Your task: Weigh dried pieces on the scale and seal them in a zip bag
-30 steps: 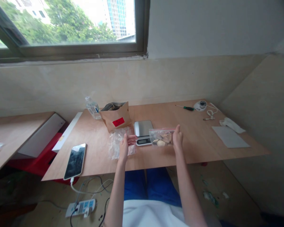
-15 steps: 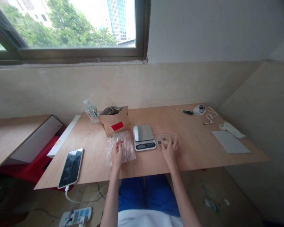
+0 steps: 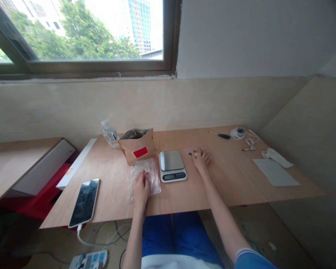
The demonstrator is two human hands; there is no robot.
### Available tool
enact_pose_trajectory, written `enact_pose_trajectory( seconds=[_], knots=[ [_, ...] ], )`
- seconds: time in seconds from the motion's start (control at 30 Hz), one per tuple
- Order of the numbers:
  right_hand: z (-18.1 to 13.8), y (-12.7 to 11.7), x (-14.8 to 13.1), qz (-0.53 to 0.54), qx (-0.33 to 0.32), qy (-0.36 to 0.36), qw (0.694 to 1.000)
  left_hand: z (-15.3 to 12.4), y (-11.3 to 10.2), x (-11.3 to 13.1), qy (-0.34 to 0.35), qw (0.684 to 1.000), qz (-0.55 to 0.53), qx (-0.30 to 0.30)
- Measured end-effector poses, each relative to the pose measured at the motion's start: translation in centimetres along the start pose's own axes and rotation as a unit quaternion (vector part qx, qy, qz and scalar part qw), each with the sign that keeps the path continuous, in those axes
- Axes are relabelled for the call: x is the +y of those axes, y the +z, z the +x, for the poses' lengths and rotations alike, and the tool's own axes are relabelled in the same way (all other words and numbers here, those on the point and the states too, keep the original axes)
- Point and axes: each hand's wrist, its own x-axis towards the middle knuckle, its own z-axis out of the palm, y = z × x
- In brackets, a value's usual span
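My left hand (image 3: 141,188) lies on a pile of clear zip bags (image 3: 154,183) at the front of the table, its fingers loosely bent and touching the plastic. My right hand (image 3: 202,161) is over a small flat zip bag (image 3: 187,150), fingers curled down on it. Small dark and pale pieces (image 3: 190,155) show in that bag beside the fingertips; my fingers hide the others. Between both hands stands a white kitchen scale (image 3: 172,166) with a bare metal plate. Behind the pile, an open brown paper pouch (image 3: 137,147) with a red label stands upright.
A plastic bottle (image 3: 109,134) stands behind the pouch. On the left lies a phone (image 3: 84,201) with a cable plugged in. A screwdriver (image 3: 223,136), a small white camera (image 3: 237,133) and a white sheet (image 3: 276,172) lie on the right.
My right hand has slid the small zip bag away from me, toward the back of the table. My left hand has lowered from a raised pinch onto the pile of bags.
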Motion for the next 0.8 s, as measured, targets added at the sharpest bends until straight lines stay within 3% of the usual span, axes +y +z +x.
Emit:
enact_pose_trajectory(
  seconds=[0.07, 0.13, 0.27, 0.33, 0.43, 0.53, 0.6, 0.7, 0.8],
  knots=[
    [-0.1, -0.9, -2.5, 0.062, 0.021, -0.009, 0.998, 0.0, -0.1, 0.1, 0.004, 1.0, 0.001, -0.004],
    [-0.5, -2.6, -6.2, 0.162, 0.049, -0.113, 0.979, 0.0, -0.2, 0.2, 0.008, 1.0, -0.005, -0.007],
    [-1.7, -6.9, -15.9, 0.343, -0.012, -0.362, 0.867, -0.1, -0.2, 0.3, 0.008, 1.0, -0.017, -0.006],
    [-2.8, -8.4, -20.6, 0.363, -0.043, -0.434, 0.823, -0.1, -0.3, 0.4, 0.006, 1.0, -0.016, -0.006],
    [-4.7, -9.1, -25.1, 0.294, -0.114, -0.526, 0.79, -0.1, -0.4, 0.5, 0.004, 1.0, -0.017, -0.005],
    [-6.1, -8.9, -26.1, 0.221, -0.178, -0.531, 0.798, -0.1, -0.5, 0.7, 0.002, 1.0, -0.025, -0.013],
    [-6.5, -8.9, -25.3, 0.215, -0.206, -0.495, 0.816, -0.1, -0.6, 0.7, -0.001, 0.999, -0.033, -0.016],
    [-6.2, -9.0, -23.7, 0.217, -0.269, -0.476, 0.809, -0.2, -0.6, 0.7, -0.003, 0.999, -0.037, -0.012],
    [-6.0, -8.4, -23.2, 0.132, -0.306, -0.464, 0.82, -0.2, -0.6, 0.5, -0.014, 0.999, -0.047, -0.004]
  ],
)
